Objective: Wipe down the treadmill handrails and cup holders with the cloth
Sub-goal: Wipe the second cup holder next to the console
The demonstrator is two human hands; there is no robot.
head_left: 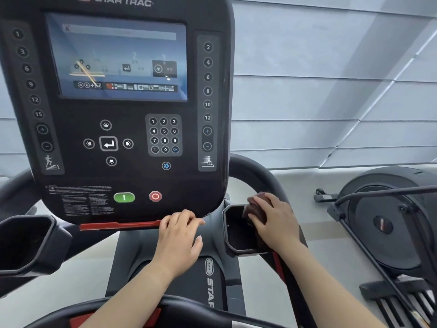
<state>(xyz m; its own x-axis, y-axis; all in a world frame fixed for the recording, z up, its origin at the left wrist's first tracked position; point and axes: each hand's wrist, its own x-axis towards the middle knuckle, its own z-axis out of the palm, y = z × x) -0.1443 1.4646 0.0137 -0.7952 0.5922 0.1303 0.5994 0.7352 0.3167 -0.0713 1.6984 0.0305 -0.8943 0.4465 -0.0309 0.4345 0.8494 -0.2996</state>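
Note:
My right hand (274, 218) presses a dark brown cloth (254, 209) against the right edge of the right cup holder (233, 233), a black angular pocket beside the console. The cloth is mostly covered by my fingers. My left hand (182, 235) rests with fingers apart on the treadmill's centre column, its fingertips at the console's lower edge near the red strip (118, 225); it holds nothing. The left cup holder (26, 242) sits at the far left. A black curved handrail (262, 176) arcs up behind the right cup holder, and another bar (118, 308) crosses the bottom.
The Star Trac console (118, 114) with a lit screen, keypad, green start and red stop buttons fills the upper left. An elliptical machine (387, 221) stands to the right on the pale floor. Window blinds (331, 91) lie behind.

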